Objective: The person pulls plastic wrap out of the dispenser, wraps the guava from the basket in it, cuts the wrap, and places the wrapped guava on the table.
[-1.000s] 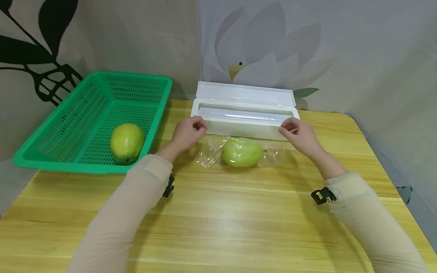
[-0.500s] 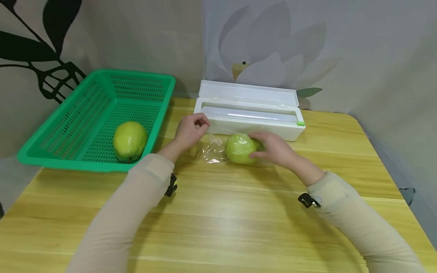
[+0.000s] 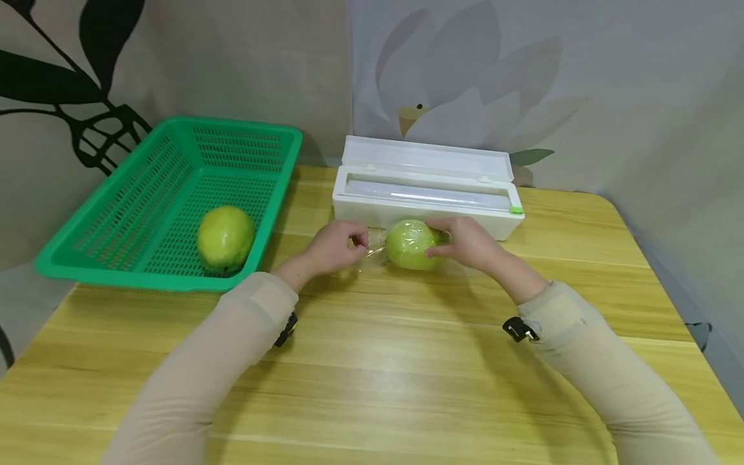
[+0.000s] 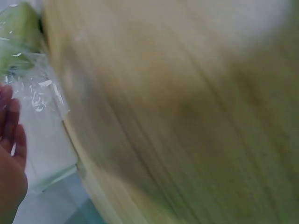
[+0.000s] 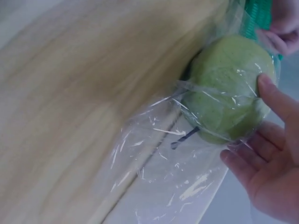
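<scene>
A green pear (image 3: 409, 244) in clear plastic wrap is in front of the white box, its dark stem (image 5: 185, 138) showing through the film in the right wrist view. My right hand (image 3: 467, 242) grips the pear, with the thumb on one side and the fingers round the other. To the left, my left hand (image 3: 339, 247) pinches the loose end of the plastic wrap (image 3: 374, 247) between curled fingers and thumb. Crinkled wrap (image 4: 39, 88) also stretches out beside the left fingers in the left wrist view.
Behind the hands stands an open white cling film box (image 3: 427, 210) holding a film roll (image 3: 430, 192), its lid (image 3: 427, 158) tilted back against the wall. On the left, a green basket (image 3: 145, 279) holds another pear (image 3: 225, 239). All rest on a wooden table (image 3: 395, 361).
My right hand has come from the box's right front to the pear and taken hold of it. The pear has turned. My left hand has moved down and right to the wrap's end.
</scene>
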Tool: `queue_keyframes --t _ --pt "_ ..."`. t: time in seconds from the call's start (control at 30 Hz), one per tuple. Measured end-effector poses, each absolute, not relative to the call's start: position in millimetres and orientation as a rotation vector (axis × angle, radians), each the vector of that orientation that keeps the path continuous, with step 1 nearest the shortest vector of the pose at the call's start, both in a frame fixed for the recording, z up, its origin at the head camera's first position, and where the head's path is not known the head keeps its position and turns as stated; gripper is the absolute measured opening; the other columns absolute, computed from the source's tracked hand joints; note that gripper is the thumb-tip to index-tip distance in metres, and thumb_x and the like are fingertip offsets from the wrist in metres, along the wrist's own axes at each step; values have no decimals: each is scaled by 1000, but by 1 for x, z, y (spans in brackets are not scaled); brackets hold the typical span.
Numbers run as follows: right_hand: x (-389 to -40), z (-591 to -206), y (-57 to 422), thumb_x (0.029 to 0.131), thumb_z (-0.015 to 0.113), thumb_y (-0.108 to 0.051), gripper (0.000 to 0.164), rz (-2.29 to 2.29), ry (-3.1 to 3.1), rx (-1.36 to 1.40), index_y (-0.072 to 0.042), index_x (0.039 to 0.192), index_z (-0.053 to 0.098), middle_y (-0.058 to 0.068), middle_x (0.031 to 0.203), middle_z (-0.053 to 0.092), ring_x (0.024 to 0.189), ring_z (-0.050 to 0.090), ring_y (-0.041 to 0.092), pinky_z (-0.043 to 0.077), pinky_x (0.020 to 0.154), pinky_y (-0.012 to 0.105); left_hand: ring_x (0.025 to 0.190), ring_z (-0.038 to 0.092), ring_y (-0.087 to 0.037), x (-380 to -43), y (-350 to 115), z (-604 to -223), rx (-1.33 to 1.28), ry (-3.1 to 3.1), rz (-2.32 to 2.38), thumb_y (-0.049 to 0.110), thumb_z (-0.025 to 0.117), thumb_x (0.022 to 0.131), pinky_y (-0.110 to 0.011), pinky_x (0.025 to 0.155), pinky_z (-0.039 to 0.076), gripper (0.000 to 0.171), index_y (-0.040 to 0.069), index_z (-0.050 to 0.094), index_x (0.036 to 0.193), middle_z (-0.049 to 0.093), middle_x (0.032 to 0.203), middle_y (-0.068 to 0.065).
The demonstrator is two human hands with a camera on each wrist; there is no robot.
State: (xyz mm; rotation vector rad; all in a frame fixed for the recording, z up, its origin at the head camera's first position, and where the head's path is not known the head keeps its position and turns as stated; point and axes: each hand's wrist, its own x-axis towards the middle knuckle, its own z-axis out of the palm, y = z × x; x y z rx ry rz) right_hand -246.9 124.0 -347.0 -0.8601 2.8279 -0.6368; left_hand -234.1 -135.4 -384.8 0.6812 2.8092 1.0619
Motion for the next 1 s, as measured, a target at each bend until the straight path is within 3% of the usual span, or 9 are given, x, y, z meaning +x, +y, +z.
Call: queue_keyframes --t 0.1,0.2,0.33,0.4,0.5,0.57,0.63,0.7,1.0 --pt "-249 -345 123 76 77 -18 59 -614 2814 -840 2 127 55 19 127 58 119 54 34 42 103 45 90 60 -17 -235 -136 -390 646 2716 1023 9 59 84 -33 86 50 12 7 69 89 68 95 -7" --pt "-250 -344 123 76 76 -19 61 -604 2804 -814 3 129 53 20 129 56 120 53 35 42 103 45 73 59 -14 -236 -138 -392 532 2661 1001 16 57 88 -29 74 52 17 6 70 92 69 89 -6" --pt "-251 -344 124 77 75 -18 59 -625 2796 -800 0 129 54 19 127 58 118 54 34 43 102 45 53 45 -11 -238 -141 -387 372 2801 856 25 50 89 -24 52 39 28 12 59 67 54 61 2" --pt "-251 -345 124 77 75 -18 56 -637 2797 -810 -1 128 56 18 125 60 116 56 32 44 100 45 55 44 -12 -239 -139 -381 321 2920 815 26 49 89 -24 52 35 30 14 51 62 47 58 3" --pt "-250 -346 122 76 76 -17 51 -649 2801 -834 -1 122 60 17 119 64 108 60 30 47 96 44 70 54 -17 -239 -127 -369 366 3036 868 26 51 91 -27 63 44 24 12 59 72 58 71 -1" --pt "-248 -346 121 76 77 -17 52 -644 2810 -845 1 121 60 18 118 64 107 60 30 47 95 43 91 60 -21 -237 -112 -361 516 3040 875 27 52 93 -32 83 50 22 10 66 95 67 95 -5" --pt "-246 -345 120 75 77 -18 54 -617 2823 -854 2 122 59 19 120 63 110 59 31 46 97 43 114 56 -24 -236 -95 -357 667 3008 855 28 52 95 -36 101 44 32 9 61 120 63 121 -8" --pt "-243 -345 118 76 77 -19 60 -582 2838 -859 4 127 55 20 126 59 117 56 32 44 101 43 126 49 -25 -233 -81 -357 766 2988 811 29 51 96 -37 109 37 41 10 52 132 55 134 -8" --pt "-233 -347 114 80 73 -16 59 -657 2865 -750 7 130 50 23 128 56 119 53 33 44 101 44 121 54 -23 -230 -64 -368 838 3021 792 18 51 97 -32 105 42 33 8 58 127 59 129 -7"
